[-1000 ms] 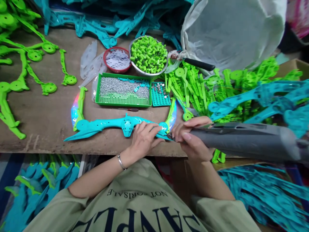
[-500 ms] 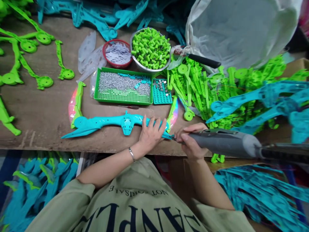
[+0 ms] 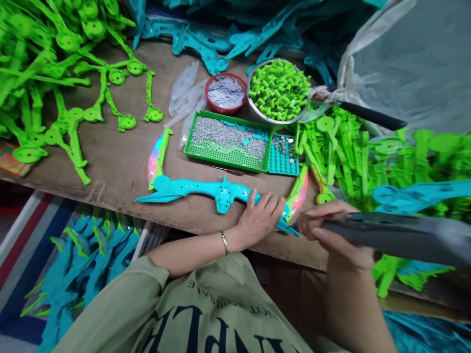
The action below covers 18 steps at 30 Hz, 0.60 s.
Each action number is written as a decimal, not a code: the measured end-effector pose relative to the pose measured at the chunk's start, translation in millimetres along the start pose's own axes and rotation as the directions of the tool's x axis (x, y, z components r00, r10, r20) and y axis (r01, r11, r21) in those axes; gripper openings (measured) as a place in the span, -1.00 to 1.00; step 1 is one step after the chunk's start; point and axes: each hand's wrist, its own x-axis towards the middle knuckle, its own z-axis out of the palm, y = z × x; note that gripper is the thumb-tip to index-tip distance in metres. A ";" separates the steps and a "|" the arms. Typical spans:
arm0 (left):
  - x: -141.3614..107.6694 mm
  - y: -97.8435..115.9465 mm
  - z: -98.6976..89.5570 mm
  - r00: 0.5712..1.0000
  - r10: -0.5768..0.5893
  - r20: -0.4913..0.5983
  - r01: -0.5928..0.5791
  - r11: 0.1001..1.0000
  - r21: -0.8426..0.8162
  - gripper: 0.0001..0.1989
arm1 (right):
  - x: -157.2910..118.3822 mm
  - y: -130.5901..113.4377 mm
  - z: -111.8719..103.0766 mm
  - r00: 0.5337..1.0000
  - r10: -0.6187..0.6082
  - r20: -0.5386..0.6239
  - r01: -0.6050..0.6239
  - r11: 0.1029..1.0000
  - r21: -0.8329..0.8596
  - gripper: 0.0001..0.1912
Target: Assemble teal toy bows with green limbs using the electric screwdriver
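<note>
A blue plastic bow-shaped piece lies along the table's front edge, with a green arm with shiny film at its left end and a similar green arm at its right end. My left hand rests on the right part of the blue piece, fingers bent over it. In my right hand is a grey power screwdriver, its front end near the blue piece's right tip. Whether it touches the piece is hidden by my fingers.
Beyond the blue piece are a green tray of screws, a small blue tray, a red basket of paper slips and a bowl of green parts. Green pieces are piled left and right. A black handle sticks out at the right.
The view has shifted left, so the table contents appear further right. My left hand stays on the blue piece, and my right hand still holds the screwdriver near its right tip.
</note>
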 end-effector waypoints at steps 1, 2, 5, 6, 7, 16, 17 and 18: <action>-2.1 -0.8 -1.1 1.000 0.012 -0.005 -0.012 1.000 -0.008 -0.45 | 9.2 -4.8 4.5 0.998 -0.055 0.025 0.055 0.998 0.016 -0.73; -5.2 -2.5 -2.8 1.000 0.024 -0.011 -0.024 0.999 -0.022 -0.44 | 18.9 -8.1 10.1 0.992 -0.124 0.020 0.124 0.992 0.032 -0.73; -21.7 -17.1 -12.2 0.997 0.059 -0.046 -0.063 0.992 -0.107 -0.39 | 48.8 -8.3 32.8 0.950 -0.283 -0.130 0.289 0.957 0.034 -0.79; -29.5 -25.7 -16.9 0.996 0.060 -0.072 -0.069 0.988 -0.141 -0.36 | 58.4 -5.2 41.3 0.940 -0.297 -0.168 0.307 0.951 0.033 -0.81; -38.1 -36.0 -22.4 0.994 0.042 -0.105 -0.059 0.984 -0.170 -0.34 | 67.7 -0.8 49.7 0.934 -0.300 -0.196 0.313 0.949 0.038 -0.82; -92.0 -108.5 -49.1 0.957 -0.239 -0.167 0.227 0.970 -0.085 0.01 | 141.2 53.0 102.8 0.928 -0.252 -0.273 0.266 0.964 0.015 -0.79; -92.8 -109.2 -46.8 0.957 -0.243 -0.156 0.236 0.970 -0.063 0.01 | 147.3 58.5 106.3 0.930 -0.249 -0.269 0.257 0.966 -0.006 -0.78; -93.0 -109.2 -44.3 0.958 -0.246 -0.149 0.242 0.969 -0.043 0.00 | 152.8 63.9 109.2 0.931 -0.246 -0.268 0.249 0.968 -0.023 -0.77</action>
